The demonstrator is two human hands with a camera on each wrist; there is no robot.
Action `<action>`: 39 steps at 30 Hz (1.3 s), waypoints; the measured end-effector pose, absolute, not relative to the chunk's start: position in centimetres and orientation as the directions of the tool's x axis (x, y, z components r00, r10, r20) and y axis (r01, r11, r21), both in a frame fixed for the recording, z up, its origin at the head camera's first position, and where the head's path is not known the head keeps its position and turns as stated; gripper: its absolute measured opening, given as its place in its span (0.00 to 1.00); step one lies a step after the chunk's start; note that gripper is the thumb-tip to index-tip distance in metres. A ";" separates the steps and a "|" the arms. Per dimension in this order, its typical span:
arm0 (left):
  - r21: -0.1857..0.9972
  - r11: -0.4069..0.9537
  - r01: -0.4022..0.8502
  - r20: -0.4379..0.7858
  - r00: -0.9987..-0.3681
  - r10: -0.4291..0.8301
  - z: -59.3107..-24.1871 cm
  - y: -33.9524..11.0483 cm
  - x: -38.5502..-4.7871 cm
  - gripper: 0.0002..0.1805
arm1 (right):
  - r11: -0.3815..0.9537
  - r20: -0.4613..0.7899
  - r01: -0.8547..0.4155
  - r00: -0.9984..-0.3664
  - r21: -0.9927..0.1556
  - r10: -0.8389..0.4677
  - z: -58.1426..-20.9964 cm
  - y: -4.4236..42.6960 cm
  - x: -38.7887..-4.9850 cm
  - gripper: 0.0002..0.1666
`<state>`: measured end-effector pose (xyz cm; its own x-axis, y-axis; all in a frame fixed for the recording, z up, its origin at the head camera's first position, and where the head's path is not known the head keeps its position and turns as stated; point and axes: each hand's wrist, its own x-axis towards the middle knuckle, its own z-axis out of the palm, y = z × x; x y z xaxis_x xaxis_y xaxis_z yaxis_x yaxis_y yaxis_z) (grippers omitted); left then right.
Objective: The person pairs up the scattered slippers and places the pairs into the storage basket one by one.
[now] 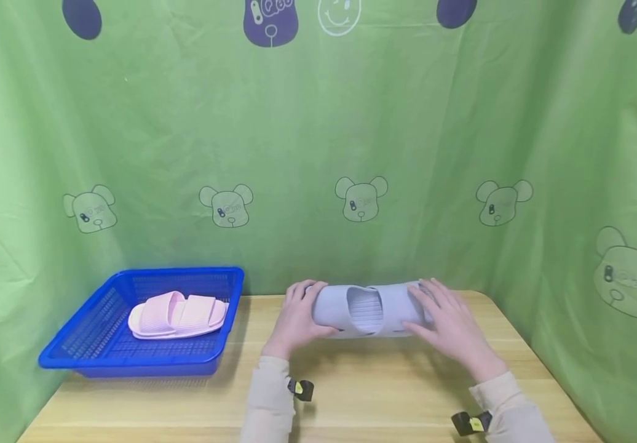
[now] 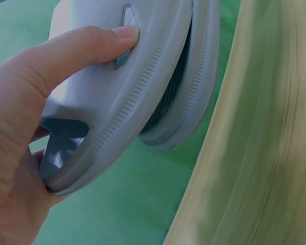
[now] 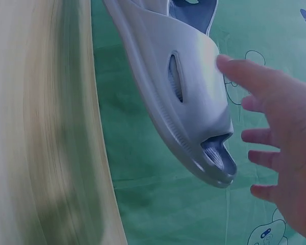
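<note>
A pair of light grey-blue slippers [image 1: 366,309], nested together, is held up over the table in the head view. My left hand [image 1: 298,317] grips the left end, its thumb [image 2: 104,46] on the side of one strap by a slot. The other left fingers are mostly hidden behind the slippers. At the right end is my right hand [image 1: 451,323]; in the right wrist view its fingers are spread and rather straight, beside the grey-blue slipper [image 3: 194,97]. The thumb tip lies close to the strap there, and I cannot tell whether it touches.
On the left of the wooden table [image 1: 374,394] stands a blue plastic basket [image 1: 130,371] holding a pair of pink slippers [image 1: 155,317]. A green curtain [image 1: 296,135] with bear prints hangs behind the table and along both sides.
</note>
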<state>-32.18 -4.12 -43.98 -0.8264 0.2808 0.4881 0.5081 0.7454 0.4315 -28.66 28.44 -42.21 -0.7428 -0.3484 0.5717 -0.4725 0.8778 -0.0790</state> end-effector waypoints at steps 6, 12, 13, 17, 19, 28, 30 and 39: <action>0.427 0.753 0.501 0.494 -0.827 0.270 -43.7 -4.5 -32.3 0.54 | 0.858 0.609 -0.510 -0.701 -0.064 -0.371 -41.8 28.0 -28.5 0.41; 0.395 0.769 0.502 0.517 -0.814 0.265 -43.0 -5.3 -32.4 0.54 | 0.846 0.629 -0.531 -0.675 -0.051 -0.385 -41.7 27.7 -28.3 0.39; 0.389 0.771 0.504 0.525 -0.809 0.264 -42.8 -5.5 -32.4 0.54 | 0.845 0.633 -0.533 -0.671 -0.048 -0.387 -41.7 27.7 -28.3 0.39; 0.380 0.776 0.504 0.540 -0.802 0.256 -42.1 -6.2 -32.3 0.53 | 0.838 0.650 -0.544 -0.649 -0.033 -0.395 -41.6 27.4 -28.2 0.39; 0.378 0.779 0.500 0.543 -0.801 0.251 -41.8 -6.6 -32.3 0.53 | 0.833 0.664 -0.553 -0.632 -0.025 -0.399 -41.5 27.2 -28.2 0.39; 0.355 0.805 0.476 0.550 -0.803 0.232 -40.7 -8.3 -31.9 0.53 | 0.799 0.703 -0.601 -0.557 0.026 -0.442 -41.5 26.2 -28.0 0.39; 0.350 0.809 0.472 0.551 -0.803 0.230 -40.5 -8.6 -31.8 0.52 | 0.798 0.700 -0.602 -0.559 0.027 -0.445 -41.5 26.1 -28.0 0.39; 0.359 0.823 0.440 0.542 -0.816 0.200 -39.6 -10.7 -31.4 0.52 | 0.771 0.688 -0.634 -0.533 0.060 -0.492 -42.2 24.8 -28.1 0.39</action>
